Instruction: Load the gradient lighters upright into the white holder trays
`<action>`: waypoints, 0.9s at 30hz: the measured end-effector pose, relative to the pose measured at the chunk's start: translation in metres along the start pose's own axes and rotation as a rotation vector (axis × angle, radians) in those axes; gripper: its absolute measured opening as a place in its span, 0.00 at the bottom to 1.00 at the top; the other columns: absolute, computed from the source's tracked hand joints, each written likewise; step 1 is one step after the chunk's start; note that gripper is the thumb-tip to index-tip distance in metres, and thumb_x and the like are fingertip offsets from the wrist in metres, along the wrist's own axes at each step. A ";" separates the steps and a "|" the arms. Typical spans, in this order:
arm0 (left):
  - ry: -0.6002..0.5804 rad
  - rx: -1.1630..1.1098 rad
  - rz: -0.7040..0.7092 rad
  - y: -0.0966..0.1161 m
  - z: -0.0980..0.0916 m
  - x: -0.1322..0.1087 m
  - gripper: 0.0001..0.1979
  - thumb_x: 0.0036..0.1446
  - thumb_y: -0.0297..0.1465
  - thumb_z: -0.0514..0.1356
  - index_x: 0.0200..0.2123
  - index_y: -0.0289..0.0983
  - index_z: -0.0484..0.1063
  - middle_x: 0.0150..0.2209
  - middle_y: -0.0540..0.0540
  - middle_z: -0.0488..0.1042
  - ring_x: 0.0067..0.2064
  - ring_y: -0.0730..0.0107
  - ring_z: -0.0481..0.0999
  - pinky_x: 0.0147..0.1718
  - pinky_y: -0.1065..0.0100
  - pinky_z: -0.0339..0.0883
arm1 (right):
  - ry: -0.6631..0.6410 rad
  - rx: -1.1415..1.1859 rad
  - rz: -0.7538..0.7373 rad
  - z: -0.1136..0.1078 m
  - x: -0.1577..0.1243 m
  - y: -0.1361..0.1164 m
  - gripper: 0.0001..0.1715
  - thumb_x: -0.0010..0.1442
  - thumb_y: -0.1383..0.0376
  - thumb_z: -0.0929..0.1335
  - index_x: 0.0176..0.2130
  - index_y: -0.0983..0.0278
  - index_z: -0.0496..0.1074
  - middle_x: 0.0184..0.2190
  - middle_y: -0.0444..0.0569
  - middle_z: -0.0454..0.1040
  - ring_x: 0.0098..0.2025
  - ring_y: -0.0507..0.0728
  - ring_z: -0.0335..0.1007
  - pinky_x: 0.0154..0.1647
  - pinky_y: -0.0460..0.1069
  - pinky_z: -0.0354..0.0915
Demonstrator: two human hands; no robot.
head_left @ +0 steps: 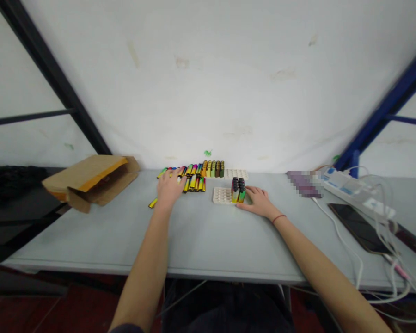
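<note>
My left hand (169,187) rests palm down on a pile of colourful lighters (193,178) lying on the grey table (201,236), its fingers curled over them. My right hand (259,200) lies beside a white tray (222,195), touching several upright lighters (238,190) standing in the tray's right end. A second white tray (236,174) lies behind it. A row of upright lighters (213,169) stands by the wall. One yellow lighter (153,202) lies apart, left of my left wrist.
An open cardboard box (90,181) lies on its side at the table's left. At the right are a white power strip (346,187), a dark phone (358,228) and tangled white cables (384,259). A white wall stands behind the table.
</note>
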State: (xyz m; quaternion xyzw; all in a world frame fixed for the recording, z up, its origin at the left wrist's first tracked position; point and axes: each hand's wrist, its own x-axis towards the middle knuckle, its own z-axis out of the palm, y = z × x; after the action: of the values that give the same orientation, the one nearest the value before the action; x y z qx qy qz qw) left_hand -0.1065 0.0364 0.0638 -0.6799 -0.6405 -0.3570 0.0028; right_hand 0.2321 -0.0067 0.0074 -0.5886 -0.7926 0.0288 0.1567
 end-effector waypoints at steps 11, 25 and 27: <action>-0.356 0.344 -0.193 -0.048 -0.012 -0.053 0.29 0.68 0.37 0.44 0.67 0.28 0.54 0.69 0.27 0.55 0.66 0.36 0.59 0.56 0.35 0.60 | -0.010 -0.007 0.007 -0.003 -0.001 -0.001 0.45 0.58 0.37 0.64 0.62 0.62 0.66 0.63 0.59 0.66 0.63 0.69 0.58 0.61 0.63 0.54; -0.346 0.611 0.028 0.032 -0.011 -0.111 0.31 0.67 0.38 0.48 0.66 0.24 0.59 0.64 0.22 0.62 0.58 0.39 0.71 0.44 0.53 0.74 | 0.000 -0.027 0.004 -0.001 -0.002 0.001 0.44 0.58 0.38 0.65 0.62 0.62 0.67 0.63 0.59 0.66 0.63 0.69 0.59 0.60 0.63 0.56; -0.350 0.607 0.052 0.041 -0.001 -0.108 0.32 0.66 0.40 0.50 0.65 0.24 0.61 0.64 0.22 0.62 0.59 0.38 0.70 0.47 0.52 0.73 | 0.002 -0.022 0.003 -0.001 -0.002 0.000 0.43 0.58 0.38 0.65 0.61 0.62 0.67 0.63 0.59 0.66 0.64 0.69 0.59 0.61 0.63 0.56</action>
State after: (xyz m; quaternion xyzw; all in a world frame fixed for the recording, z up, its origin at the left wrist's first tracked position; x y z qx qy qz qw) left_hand -0.0632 -0.0659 0.0305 -0.7150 -0.6907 -0.0282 0.1043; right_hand 0.2329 -0.0084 0.0082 -0.5914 -0.7919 0.0198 0.1512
